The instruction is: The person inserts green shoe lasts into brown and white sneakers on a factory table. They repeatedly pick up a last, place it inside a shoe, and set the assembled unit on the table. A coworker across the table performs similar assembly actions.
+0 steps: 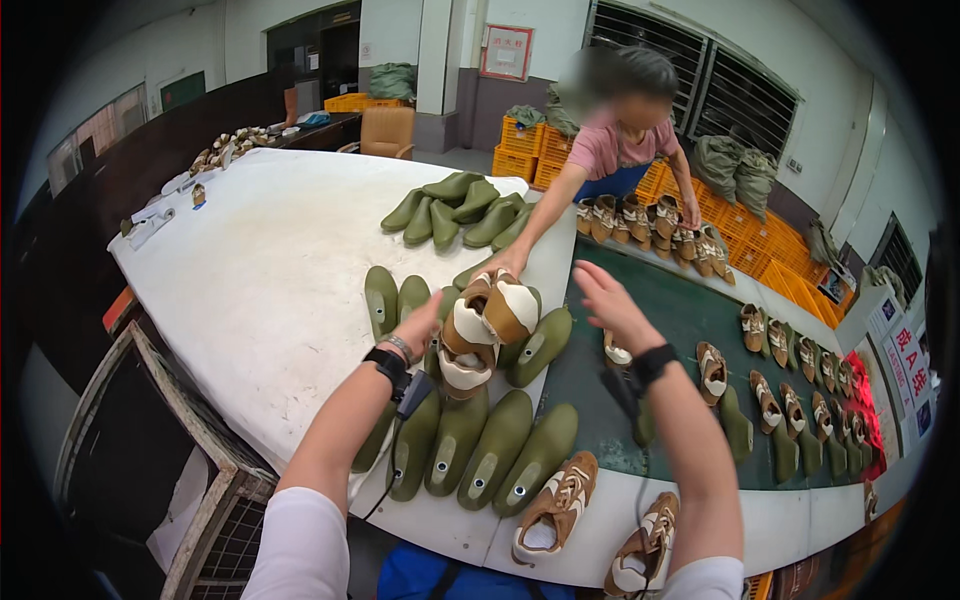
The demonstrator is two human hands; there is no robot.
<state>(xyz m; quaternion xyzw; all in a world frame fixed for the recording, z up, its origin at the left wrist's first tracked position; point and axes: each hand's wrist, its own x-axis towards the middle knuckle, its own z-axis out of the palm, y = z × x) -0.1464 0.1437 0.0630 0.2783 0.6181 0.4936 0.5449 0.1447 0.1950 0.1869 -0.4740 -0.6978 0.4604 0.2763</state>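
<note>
My left hand [419,325] is beside a small stack of brown-and-white sneakers [468,322], thumb raised and apart; its other fingers are partly hidden. My right hand [611,303] hangs over the green conveyor belt [630,275], fingers stretched and holding nothing. Across the table, a co-worker's hand [508,262] reaches onto the far side of the stack. Olive-green shoe lasts [497,447] lie in a row on the near side of these shoes, and further lasts [381,300] surround them. Two more sneakers, one upper left [560,500] and one right [648,545], stand near the front edge.
The white table [250,260] spreads to my left, with a heap of lasts [445,210] farther back. Along the belt's right part stand rows of sneakers and lasts [785,450]. More sneakers [650,225] line its far edge. A wood-framed rack [215,500] is at lower left; orange crates [515,150] stand behind.
</note>
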